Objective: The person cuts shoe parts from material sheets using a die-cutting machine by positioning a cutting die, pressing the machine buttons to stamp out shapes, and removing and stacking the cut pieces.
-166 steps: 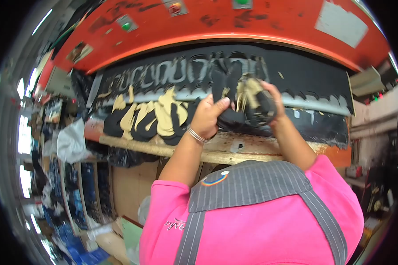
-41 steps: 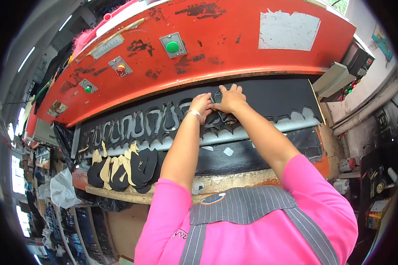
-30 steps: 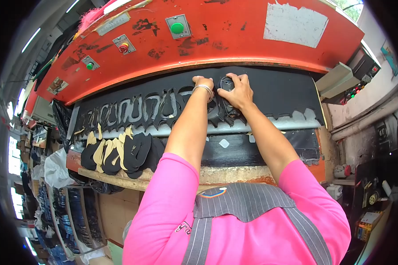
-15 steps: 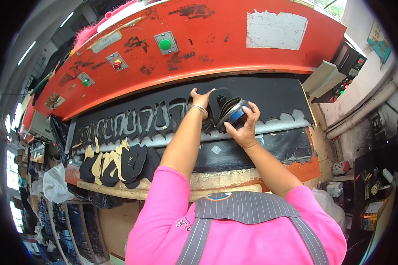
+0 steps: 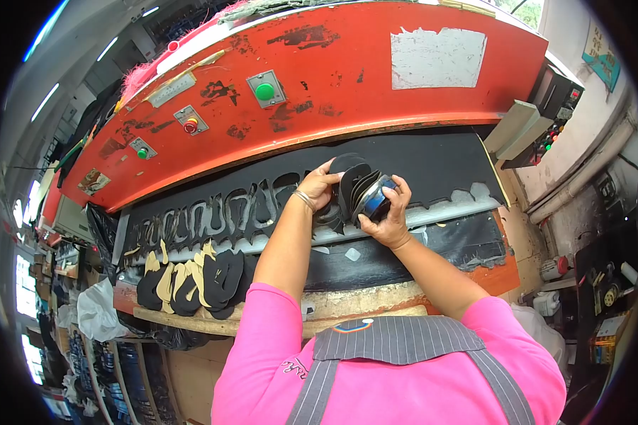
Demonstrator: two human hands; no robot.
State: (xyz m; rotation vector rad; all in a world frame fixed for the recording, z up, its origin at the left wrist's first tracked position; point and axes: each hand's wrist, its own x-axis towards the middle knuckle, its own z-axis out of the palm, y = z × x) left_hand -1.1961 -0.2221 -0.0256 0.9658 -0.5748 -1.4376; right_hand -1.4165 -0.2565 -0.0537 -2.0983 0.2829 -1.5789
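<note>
My right hand (image 5: 390, 216) grips a blue and dark metal cutting die (image 5: 378, 198), tilted on its side above the black sheet (image 5: 432, 156). Several black curved pieces (image 5: 352, 177) fan out from the die's left side. The fingers of my left hand (image 5: 319, 185) close on the upper left edge of these pieces. Beneath and left of my hands, the black sheet has a row of curved cut-outs (image 5: 237, 209) showing a grey surface. Black and tan cut pieces (image 5: 191, 280) lie in overlapping stacks at the front left.
Behind the sheet rises a red machine beam (image 5: 333, 85) with a green button (image 5: 264, 91) and a red button (image 5: 191, 125). A wooden ledge (image 5: 262, 320) runs along the front. A control box (image 5: 558, 92) stands at the right, and a white plastic bag (image 5: 101, 310) hangs at the left.
The die, earlier flat on the sheet between my hands, has been lifted and tipped toward the right. Black pieces now show out of it, and my left hand has closed on them.
</note>
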